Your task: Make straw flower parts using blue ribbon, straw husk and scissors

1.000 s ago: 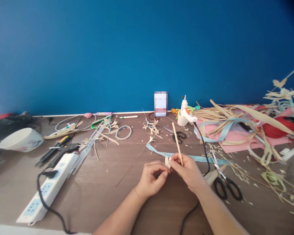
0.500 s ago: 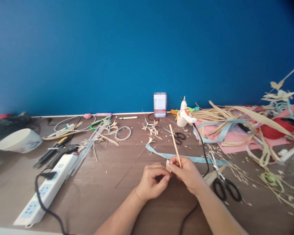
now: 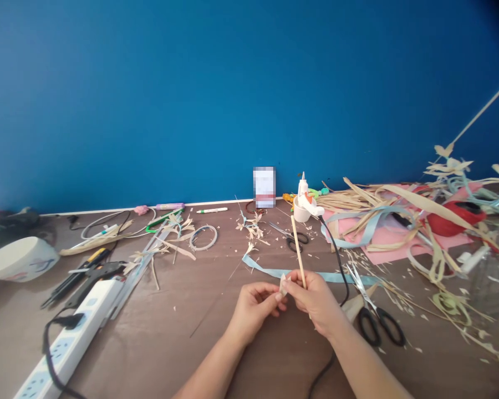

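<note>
My right hand [image 3: 316,302] is closed around a thin wooden stick [image 3: 298,250] that points up and away from me. Its fingertips also pinch a small pale folded strip [image 3: 283,284]. My left hand [image 3: 253,307] is closed too, its thumb and fingers pinching the same pale strip from the left. Both hands hover just above the brown table [image 3: 158,332], near its middle. A light blue ribbon [image 3: 270,271] lies on the table right behind the hands.
Black-handled scissors [image 3: 376,318] lie right of my right hand, a smaller pair [image 3: 293,238] behind. A white glue gun [image 3: 304,199] stands in a cup, its black cord [image 3: 336,255] running past my right wrist. A power strip [image 3: 66,346] and bowl [image 3: 19,257] sit left; dried leaf strips [image 3: 399,210] pile right.
The view has shifted to the right and up, so everything sits a little lower and further left. My hands stay together on the stick and strip, the left fingers slightly more extended.
</note>
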Demonstrator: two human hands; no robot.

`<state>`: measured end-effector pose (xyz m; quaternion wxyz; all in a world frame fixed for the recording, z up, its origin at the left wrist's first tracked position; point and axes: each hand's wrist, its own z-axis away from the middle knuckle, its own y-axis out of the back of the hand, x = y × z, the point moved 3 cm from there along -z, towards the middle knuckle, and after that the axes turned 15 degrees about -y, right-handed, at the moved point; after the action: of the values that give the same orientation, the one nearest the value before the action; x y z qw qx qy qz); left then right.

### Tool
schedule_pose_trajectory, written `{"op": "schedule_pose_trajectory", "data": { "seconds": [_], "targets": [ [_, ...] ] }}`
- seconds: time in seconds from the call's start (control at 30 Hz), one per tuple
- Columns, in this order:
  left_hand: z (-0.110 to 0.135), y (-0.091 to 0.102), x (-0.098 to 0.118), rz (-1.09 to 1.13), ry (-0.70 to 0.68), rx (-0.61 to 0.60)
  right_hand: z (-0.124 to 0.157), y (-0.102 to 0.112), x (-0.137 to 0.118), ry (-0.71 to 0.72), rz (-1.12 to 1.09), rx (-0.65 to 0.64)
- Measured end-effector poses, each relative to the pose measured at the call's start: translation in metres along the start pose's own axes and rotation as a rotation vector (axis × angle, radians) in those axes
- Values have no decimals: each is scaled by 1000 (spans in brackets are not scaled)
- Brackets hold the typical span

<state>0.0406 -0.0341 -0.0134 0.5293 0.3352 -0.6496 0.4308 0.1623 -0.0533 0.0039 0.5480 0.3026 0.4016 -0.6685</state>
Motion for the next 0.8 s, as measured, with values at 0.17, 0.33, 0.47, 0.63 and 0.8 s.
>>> {"op": "schedule_pose_trajectory", "data": {
  "seconds": [0.17,0.33,0.47,0.63,0.8],
  "targets": [
    [1,0,-1,4,34,35,1,-1,-1,4,-10,-15],
    [-1,2,1,-16,-18,57,-1,0,1,57,66,4],
    [-2,5,0,-19,-34,87,-2,1,1,137,117,8],
    [-1,7,-2,22,-11,103,2,2,-1,98,93,2],
    [0,3,0,31,-26,54,2,1,-2,104,103,-25]
  ]
}}
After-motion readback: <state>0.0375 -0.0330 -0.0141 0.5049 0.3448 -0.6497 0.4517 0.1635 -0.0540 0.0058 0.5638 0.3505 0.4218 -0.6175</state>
